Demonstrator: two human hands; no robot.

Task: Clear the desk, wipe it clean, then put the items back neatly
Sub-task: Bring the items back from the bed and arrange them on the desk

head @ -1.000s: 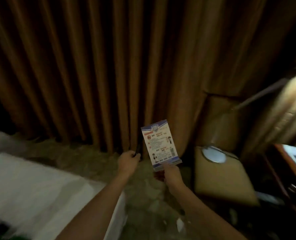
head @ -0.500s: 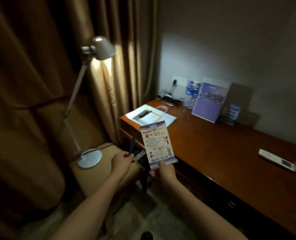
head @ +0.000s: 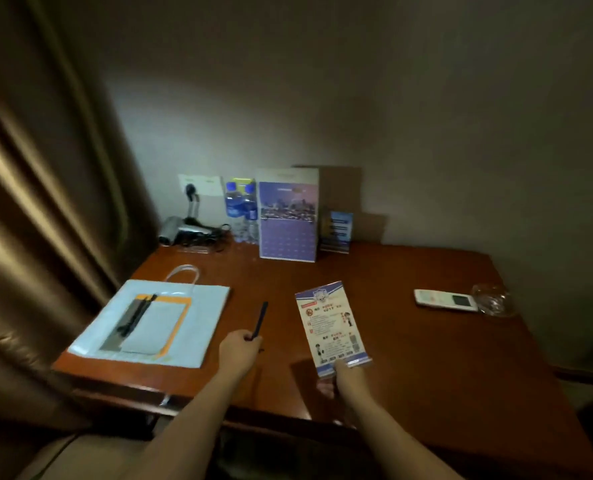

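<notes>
**Both hands now out over the desk, pen and sign card in hand**

Swinging right since the earlier frames, the view is leaving the curtain, lamp and chair behind and is now looking squarely down on the wooden desk (head: 409, 358), with both arms reaching forward over its near edge.

Nearest, the right hand (head: 343, 377) is pinching the bottom edge of a printed sign card (head: 329, 325) in a clear stand, holding it upright and slightly tilted above the desk. Beside it, the left hand (head: 239, 351) is curling round the lower end of a dark pen (head: 260, 320), whose tip is pointing up and away.

Left of the left hand, a white paper bag (head: 205, 327) is lying flat at the desk's left end, its handles pointing toward the wall. An orange-edged notepad (head: 156, 327) and a dark pen-like item are resting on top of it, though blur is hiding detail.

Off to the right, a white remote control (head: 446, 300) is lying just beside a clear glass object (head: 494, 301).

Against the far wall, a hair dryer (head: 180, 230) is sitting with its cord plugged into the wall socket (head: 199, 184). Two water bottles (head: 241, 209) are standing next to it, then a purple-fronted folder (head: 287, 223) is leaning upright, and a small blue card stand (head: 336, 230) is standing to its right. A brown curtain (head: 45, 209) is hanging along the left.
</notes>
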